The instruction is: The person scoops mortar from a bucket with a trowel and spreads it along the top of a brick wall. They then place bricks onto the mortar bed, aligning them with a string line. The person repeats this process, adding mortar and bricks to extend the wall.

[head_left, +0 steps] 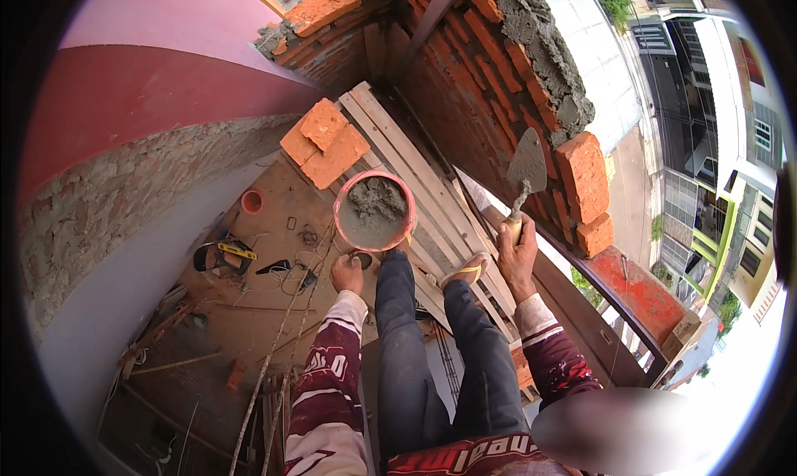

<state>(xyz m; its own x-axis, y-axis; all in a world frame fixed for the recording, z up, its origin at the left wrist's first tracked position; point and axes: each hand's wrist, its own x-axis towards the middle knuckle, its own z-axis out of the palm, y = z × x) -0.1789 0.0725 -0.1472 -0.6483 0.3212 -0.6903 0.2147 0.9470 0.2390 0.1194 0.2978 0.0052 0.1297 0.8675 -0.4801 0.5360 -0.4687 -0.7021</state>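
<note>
The left hand [349,274] partly hides a dark object [363,260]; the right hand [520,258] covers some trowel handle [514,226]; below it, a grey blur [610,430] masks the view.

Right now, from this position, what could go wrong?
Mortar might fall from the mortar-smeared, pointed metal trowel raised in the right hand. The loose, stacked orange bricks beside the round pink bucket could get knocked over. The yellow-strapped flip-flop might slip on the narrow wooden planks.
</note>
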